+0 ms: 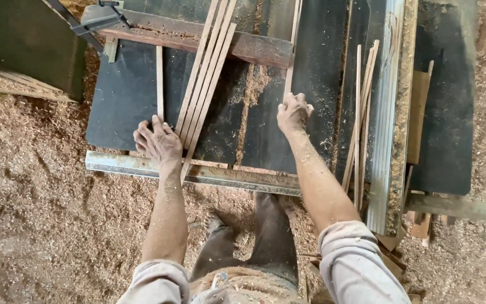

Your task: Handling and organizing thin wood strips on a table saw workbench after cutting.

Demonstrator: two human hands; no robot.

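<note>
Between both hands [158, 143] lie slanted wooden strips [206, 73], touching the left.

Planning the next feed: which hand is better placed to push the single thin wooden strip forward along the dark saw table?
Right, probably. The right hand already grips the single thin wooden strip; the left hand rests on the bundle of wooden slats.

I am standing on a floor [40, 225] that is lying thick with pale sawdust and shavings, spreading out on both sides of me. In front of me a dark table [125, 107] with a metal front edge is sitting dusted with sawdust, a worn wooden beam [254, 48] running across its far end. Even daylight is falling over everything, and a dark green panel [23, 39] is standing at my far left.
</note>
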